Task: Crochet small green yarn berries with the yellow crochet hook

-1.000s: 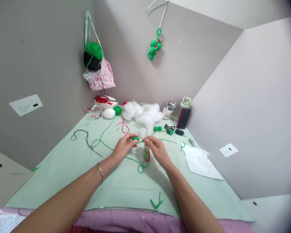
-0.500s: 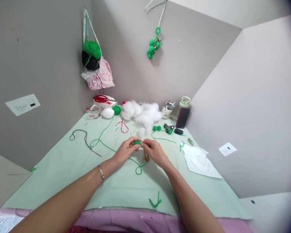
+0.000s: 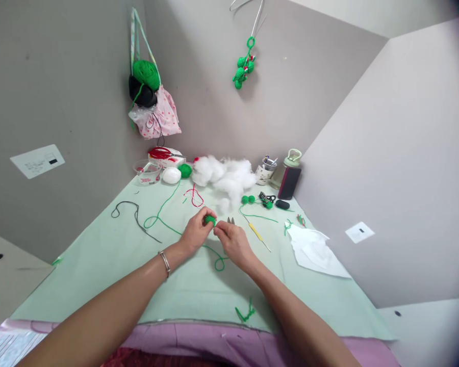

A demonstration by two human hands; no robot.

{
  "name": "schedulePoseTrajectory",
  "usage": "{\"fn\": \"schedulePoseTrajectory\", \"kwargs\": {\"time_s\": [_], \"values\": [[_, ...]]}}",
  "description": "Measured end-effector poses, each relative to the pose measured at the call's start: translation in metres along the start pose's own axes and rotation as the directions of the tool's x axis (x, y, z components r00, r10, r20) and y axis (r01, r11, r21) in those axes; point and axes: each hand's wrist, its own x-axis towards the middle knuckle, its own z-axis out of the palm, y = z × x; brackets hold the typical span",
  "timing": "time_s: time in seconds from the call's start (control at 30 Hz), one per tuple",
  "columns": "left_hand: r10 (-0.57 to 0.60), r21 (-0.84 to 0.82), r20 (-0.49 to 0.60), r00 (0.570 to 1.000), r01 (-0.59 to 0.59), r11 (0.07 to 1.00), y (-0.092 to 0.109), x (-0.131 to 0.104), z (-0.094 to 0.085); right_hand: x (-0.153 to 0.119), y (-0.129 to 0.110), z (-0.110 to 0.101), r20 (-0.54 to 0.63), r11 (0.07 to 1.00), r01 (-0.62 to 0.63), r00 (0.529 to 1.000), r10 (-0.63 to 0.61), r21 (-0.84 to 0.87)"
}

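Observation:
A small green crocheted piece [image 3: 209, 220] is gripped between the thumb and fingers of my left hand [image 3: 195, 230]. My right hand [image 3: 233, 241] is just to its right, fingertips pinched together at the piece's edge; what they pinch is too small to make out. Beyond my right hand the grey tips of a tool [image 3: 230, 220] show, the rest hidden. A yellow-handled crochet hook [image 3: 255, 231] lies to the right. Green yarn [image 3: 219, 262] loops on the table below my hands.
White stuffing [image 3: 225, 176] is heaped at the back, beside a green yarn ball [image 3: 184, 170] and a white ball [image 3: 172, 175]. Green balls [image 3: 248, 199], a bottle [image 3: 290, 162] and white sheets [image 3: 313, 250] are at the right. Green scraps [image 3: 245, 312] lie near the front edge.
Both hands have shifted slightly left with the green piece. The yellow hook and the grey tool tips now show beyond my right hand; the orange-red item under that hand is no longer visible.

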Motion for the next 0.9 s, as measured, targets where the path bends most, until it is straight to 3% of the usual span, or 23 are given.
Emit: {"fn": "schedulePoseTrajectory", "kwargs": {"time_s": [0.2, 0.53, 0.73, 0.9], "values": [[0.001, -0.014, -0.065, 0.998, -0.002, 1.0, -0.004, 0.004, -0.003, 0.003, 0.003, 0.013, -0.012, 0.995, -0.042, 0.999, 0.044, 0.091], [-0.01, -0.028, 0.008, 1.0, 0.01, 1.0, -0.009, 0.004, -0.005, 0.006, 0.008, 0.019, 0.089, 0.982, -0.078, 0.994, 0.063, 0.171], [-0.016, 0.043, 0.185, 0.983, 0.009, 0.999, -0.002, 0.012, -0.03, 0.011, 0.019, -0.006, 0.188, 0.966, -0.173, 0.973, 0.137, 0.192], [0.054, 0.107, 0.168, 0.984, -0.072, 0.992, 0.023, 0.02, -0.042, 0.015, 0.03, -0.025, 0.232, 0.954, -0.229, 0.955, 0.182, 0.192]]}}
